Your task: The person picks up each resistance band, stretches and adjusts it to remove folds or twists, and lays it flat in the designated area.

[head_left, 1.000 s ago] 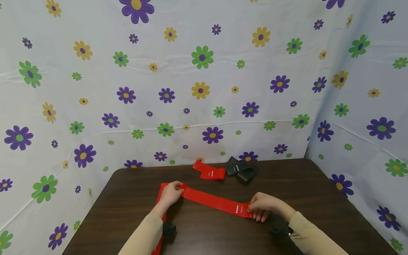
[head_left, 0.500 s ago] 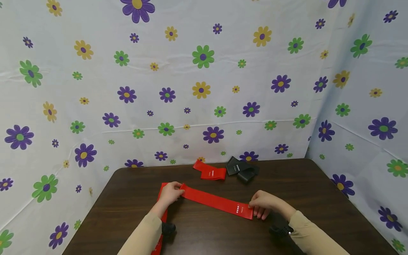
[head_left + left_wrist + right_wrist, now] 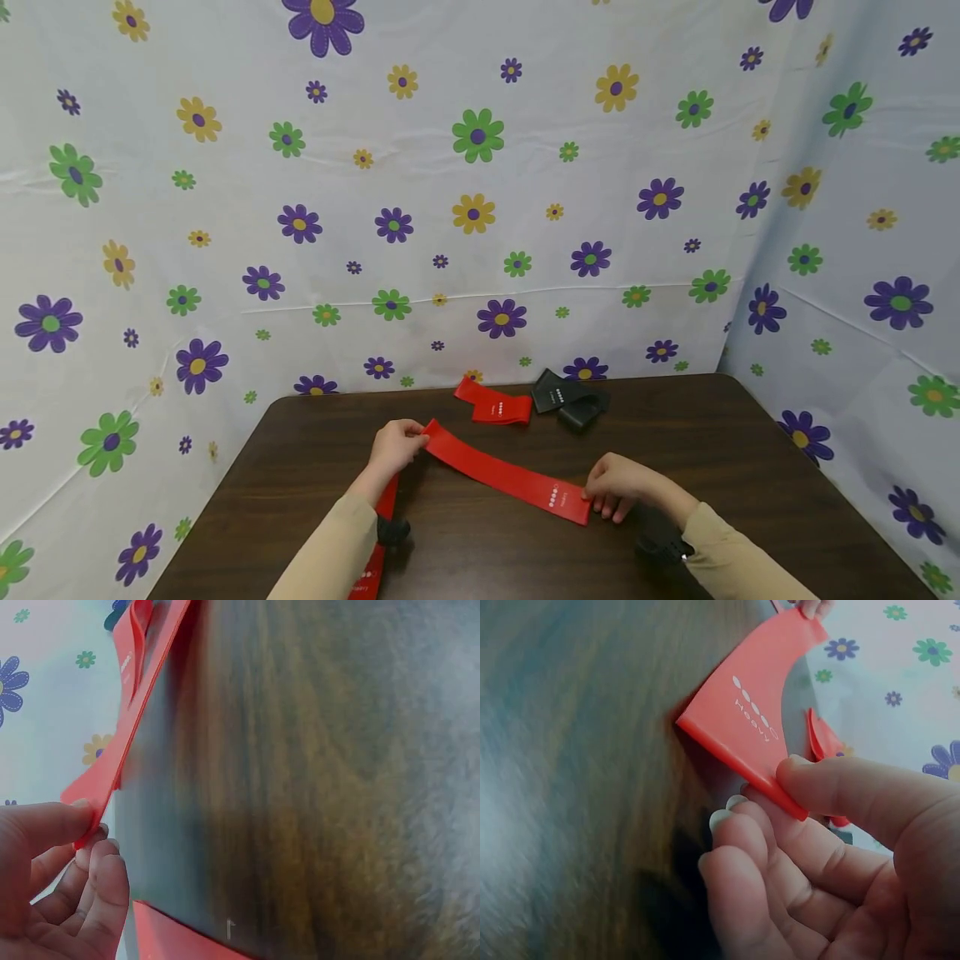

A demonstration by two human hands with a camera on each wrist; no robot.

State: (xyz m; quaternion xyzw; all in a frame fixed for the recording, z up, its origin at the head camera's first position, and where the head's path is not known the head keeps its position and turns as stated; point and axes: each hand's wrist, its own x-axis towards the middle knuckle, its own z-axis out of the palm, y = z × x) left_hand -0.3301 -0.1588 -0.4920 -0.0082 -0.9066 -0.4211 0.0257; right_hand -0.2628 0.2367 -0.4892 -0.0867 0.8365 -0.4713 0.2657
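A flat red resistance band [image 3: 502,476], printed "Heavy" in the right wrist view, stretches between both hands above the table. My left hand [image 3: 395,448] pinches its left end between thumb and fingers, as the left wrist view also shows. At the opposite end, my right hand [image 3: 624,486] pinches a corner of the band; the thumb [image 3: 832,784] lies on top and the other fingers curl loosely below. The band sags slightly in the middle. Under the left forearm lies a second red resistance band [image 3: 367,577], partly hidden by the arm.
Toward the back of the dark wooden table [image 3: 480,558] lie a folded red resistance band [image 3: 502,408] and a folded black resistance band [image 3: 551,390]. A flower-printed cloth [image 3: 420,183] hangs behind the table and along the right side.
My left hand has risen slightly and shifted a little left, lifting its end of the band. The right end of the band has dipped slightly; more of the band under the left forearm shows.
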